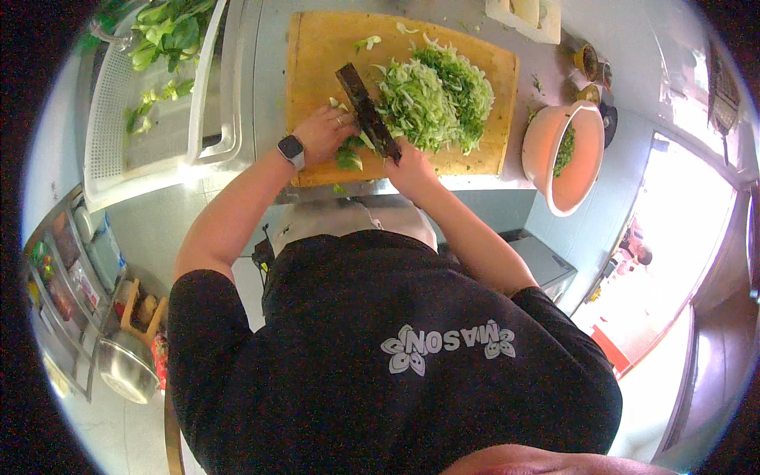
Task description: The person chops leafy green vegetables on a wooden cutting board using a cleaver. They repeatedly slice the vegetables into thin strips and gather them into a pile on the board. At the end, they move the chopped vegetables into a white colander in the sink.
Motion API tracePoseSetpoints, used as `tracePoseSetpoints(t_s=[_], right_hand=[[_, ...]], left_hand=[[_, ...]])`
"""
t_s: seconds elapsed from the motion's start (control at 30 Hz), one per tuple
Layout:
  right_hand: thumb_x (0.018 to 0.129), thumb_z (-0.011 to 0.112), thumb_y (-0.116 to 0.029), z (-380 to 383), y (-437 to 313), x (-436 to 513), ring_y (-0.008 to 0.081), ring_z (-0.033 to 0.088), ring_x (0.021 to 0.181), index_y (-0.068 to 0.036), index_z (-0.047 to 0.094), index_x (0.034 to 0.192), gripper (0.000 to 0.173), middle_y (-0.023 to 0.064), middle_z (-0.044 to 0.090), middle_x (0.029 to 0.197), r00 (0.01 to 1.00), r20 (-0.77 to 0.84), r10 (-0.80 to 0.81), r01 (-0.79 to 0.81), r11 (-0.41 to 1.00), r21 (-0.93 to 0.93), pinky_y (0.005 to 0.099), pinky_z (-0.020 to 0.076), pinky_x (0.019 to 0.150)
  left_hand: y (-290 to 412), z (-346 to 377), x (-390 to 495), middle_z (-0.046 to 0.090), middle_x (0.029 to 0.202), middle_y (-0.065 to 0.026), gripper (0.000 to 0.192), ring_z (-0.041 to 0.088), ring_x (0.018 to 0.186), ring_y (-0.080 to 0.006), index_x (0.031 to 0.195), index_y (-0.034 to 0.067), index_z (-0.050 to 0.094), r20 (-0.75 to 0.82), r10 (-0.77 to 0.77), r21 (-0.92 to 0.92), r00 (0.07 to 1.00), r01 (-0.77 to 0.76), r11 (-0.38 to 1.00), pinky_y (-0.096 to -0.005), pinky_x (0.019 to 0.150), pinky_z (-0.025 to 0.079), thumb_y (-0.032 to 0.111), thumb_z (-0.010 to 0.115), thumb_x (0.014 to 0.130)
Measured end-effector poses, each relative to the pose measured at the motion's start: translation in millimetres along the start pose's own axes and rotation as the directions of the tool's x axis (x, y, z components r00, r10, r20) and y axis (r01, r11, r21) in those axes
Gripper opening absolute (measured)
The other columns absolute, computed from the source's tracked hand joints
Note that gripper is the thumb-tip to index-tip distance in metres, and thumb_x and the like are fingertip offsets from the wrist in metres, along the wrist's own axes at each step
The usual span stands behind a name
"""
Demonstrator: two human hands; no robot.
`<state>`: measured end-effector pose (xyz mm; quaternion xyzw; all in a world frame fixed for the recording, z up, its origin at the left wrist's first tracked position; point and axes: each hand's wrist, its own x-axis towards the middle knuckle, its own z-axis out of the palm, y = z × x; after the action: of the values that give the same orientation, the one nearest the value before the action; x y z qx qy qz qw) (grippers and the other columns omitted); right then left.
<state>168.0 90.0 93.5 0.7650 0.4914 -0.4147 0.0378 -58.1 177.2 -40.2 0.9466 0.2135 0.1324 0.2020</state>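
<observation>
On a wooden cutting board, my right hand is closed round the handle of a dark-bladed kitchen knife. The blade slants up and left from it. To the left of the blade, my left hand, with a watch at the wrist, presses on leafy greens that show partly under and below the fingers. A large pile of shredded green vegetable lies right of the knife. Small cut pieces are scattered near the board's far edge.
A white perforated basket with whole leafy greens stands at the left. Right of the board is a pinkish plastic tub with chopped greens inside. Small containers stand behind the tub, and a white box is at the back.
</observation>
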Motion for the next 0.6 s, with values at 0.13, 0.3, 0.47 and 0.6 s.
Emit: tracePoseSetpoints(t_s=[0.13,0.3,0.47,0.6], right_hand=[[0.092,0.059,-0.022,-6,17,-30,0.0515,0.067,0.1,0.002,0.057,0.127,0.042,0.0341,0.069,0.1,0.996,0.091,0.013,-0.004,0.995,-0.096,0.0559,0.0533,0.088],[0.093,0.057,-0.023,5,12,-25,0.0525,0.067,0.101,0.001,0.055,0.134,0.047,0.0346,0.069,0.101,0.997,0.054,-0.051,0.052,0.998,-0.025,0.0567,0.0534,0.088],[0.093,0.059,-0.025,10,-24,23,0.0526,0.067,0.102,0.0,0.054,0.137,0.051,0.0335,0.07,0.106,0.999,0.006,-0.054,0.054,0.998,0.032,0.0568,0.0543,0.088],[0.093,0.06,-0.026,-10,-14,6,0.0521,0.067,0.101,0.003,0.055,0.134,0.051,0.0347,0.07,0.104,0.997,-0.024,-0.069,0.068,0.998,-0.008,0.0559,0.0544,0.089]], left_hand=[[0,1,0,0.066,0.125,-0.0058,0.034,0.059,0.122,-0.0255,0.119,0.016,0.071,-0.043,0.023,-0.01,0.999,-0.023,1.0,-0.0418,0.105,0.044,0.013,0.06,0.087],[-1,-5,1,0.066,0.128,-0.0056,0.034,0.059,0.123,-0.0259,0.12,0.015,0.07,-0.036,0.03,0.024,0.999,-0.029,0.999,-0.0423,0.105,0.044,0.013,0.06,0.087],[0,-3,0,0.062,0.139,-0.0128,0.04,0.051,0.136,-0.0319,0.132,0.01,0.065,0.153,0.006,-0.073,0.988,0.005,0.997,-0.0509,0.116,0.038,0.02,0.056,0.094],[-1,1,0,0.064,0.135,-0.009,0.037,0.056,0.129,-0.0295,0.125,0.012,0.068,0.038,0.002,-0.036,0.999,-0.001,0.999,-0.0465,0.111,0.042,0.016,0.06,0.089]])
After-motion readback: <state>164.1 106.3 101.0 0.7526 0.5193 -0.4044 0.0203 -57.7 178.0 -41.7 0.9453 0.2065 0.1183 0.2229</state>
